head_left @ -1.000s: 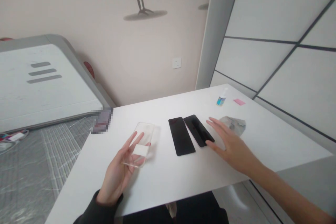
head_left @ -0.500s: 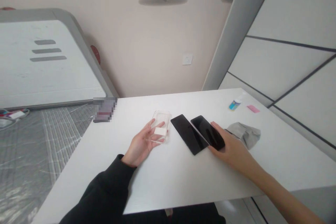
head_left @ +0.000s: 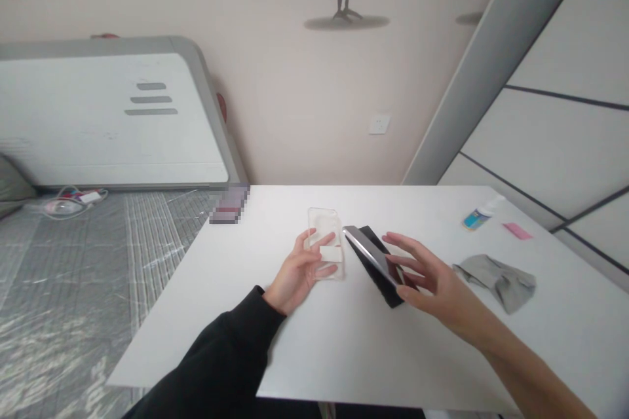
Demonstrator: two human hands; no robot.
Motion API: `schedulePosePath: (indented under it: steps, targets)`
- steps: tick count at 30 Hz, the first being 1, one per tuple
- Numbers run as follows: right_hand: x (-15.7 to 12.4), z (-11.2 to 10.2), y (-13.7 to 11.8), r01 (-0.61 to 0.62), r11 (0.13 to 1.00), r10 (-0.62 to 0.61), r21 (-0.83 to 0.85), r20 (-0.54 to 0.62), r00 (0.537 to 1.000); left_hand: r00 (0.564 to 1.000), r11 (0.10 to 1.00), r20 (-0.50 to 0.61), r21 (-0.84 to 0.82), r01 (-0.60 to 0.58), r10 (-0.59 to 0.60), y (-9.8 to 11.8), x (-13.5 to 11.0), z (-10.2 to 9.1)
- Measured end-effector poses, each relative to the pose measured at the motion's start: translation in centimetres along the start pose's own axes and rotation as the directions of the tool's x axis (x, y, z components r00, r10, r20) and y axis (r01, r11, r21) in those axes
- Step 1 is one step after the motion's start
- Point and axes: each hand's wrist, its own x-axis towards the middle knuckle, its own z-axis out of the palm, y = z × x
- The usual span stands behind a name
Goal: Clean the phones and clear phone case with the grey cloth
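Note:
My left hand [head_left: 293, 280] holds a clear phone case [head_left: 323, 217] over the table, its thumb and fingers around the lower part. A white label shows across the case's middle. At its right, my right hand [head_left: 439, 283] grips a smartphone [head_left: 367, 250] by its right side and lower end. The phone is raised and tilted on edge, so its silver side faces left. Beneath it a flat black slab [head_left: 384, 289], like a second phone or a glass panel, lies on the white table [head_left: 314, 353]. The phone covers part of this slab.
Right of my right hand lies a crumpled grey cloth [head_left: 508, 281]. Beyond it are a small bottle with a blue label [head_left: 476, 218] and a pink slip [head_left: 517, 230]. A blurred-out flat item [head_left: 230, 204] sits at the table's far left corner.
My right hand has lifted the phone from beside the black slab and tilted it, moving it left over the slab. The left hand still holds the case. The view has shifted.

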Motion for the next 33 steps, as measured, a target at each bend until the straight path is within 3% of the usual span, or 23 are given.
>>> schedulePosePath:
  steps: [3, 7, 10, 14, 17, 20, 22, 24, 28, 33]
  targets:
    - [1.4, 3.8, -2.0, 0.092, 0.994, -0.092, -0.051, -0.005, 0.996, 0.995, 0.999, 0.088, -0.008, -0.035, 0.035, -0.2, -0.2, 0.2]
    - [3.4, 7.1, -2.2, 0.252, 0.901, -0.311, -0.353, -0.121, 0.943, 0.978, 0.999, 0.205, -0.037, -0.034, 0.041, -0.5, -0.2, 0.4]
    - [4.2, 8.3, -1.6, 0.299, 0.776, -0.433, -0.555, -0.126, 0.893, 0.984, 0.997, 0.164, -0.052, -0.064, 0.072, -1.0, 0.0, 0.4]
    - [4.4, 8.6, -1.4, 0.328, 0.740, -0.433, -0.587, -0.044, 0.900, 0.980, 0.980, 0.051, -0.071, -0.186, 0.190, -1.6, 0.3, 0.2]
    - [4.6, 8.1, -1.2, 0.336, 0.827, -0.373, -0.451, 0.008, 0.928, 0.972, 0.970, 0.006, -0.051, -0.236, 0.237, -1.6, 0.4, 0.1]
    - [4.9, 7.3, -0.6, 0.274, 0.947, -0.279, -0.167, -0.002, 0.960, 0.971, 0.971, -0.023, -0.021, -0.239, 0.239, -1.4, 0.4, 0.0]
    - [5.3, 6.8, -0.1, 0.185, 0.982, -0.186, 0.040, 0.015, 0.982, 0.971, 0.972, -0.030, -0.007, -0.236, 0.236, -1.3, 0.4, 0.1]
    - [5.5, 6.3, 0.4, 0.059, 0.976, -0.086, 0.211, 0.120, 0.989, 0.965, 0.966, -0.037, 0.010, -0.259, 0.259, -1.2, 0.4, 0.1]
    - [5.9, 5.6, 0.9, -0.153, 0.894, 0.004, 0.420, 0.334, 0.942, 0.956, 0.957, -0.050, 0.041, -0.286, 0.288, -1.1, 0.5, 0.2]
    - [5.7, 5.9, 1.0, -0.116, 0.861, -0.033, 0.496, 0.282, 0.959, 0.973, 0.973, -0.019, 0.029, -0.229, 0.229, -1.1, 0.3, 0.0]
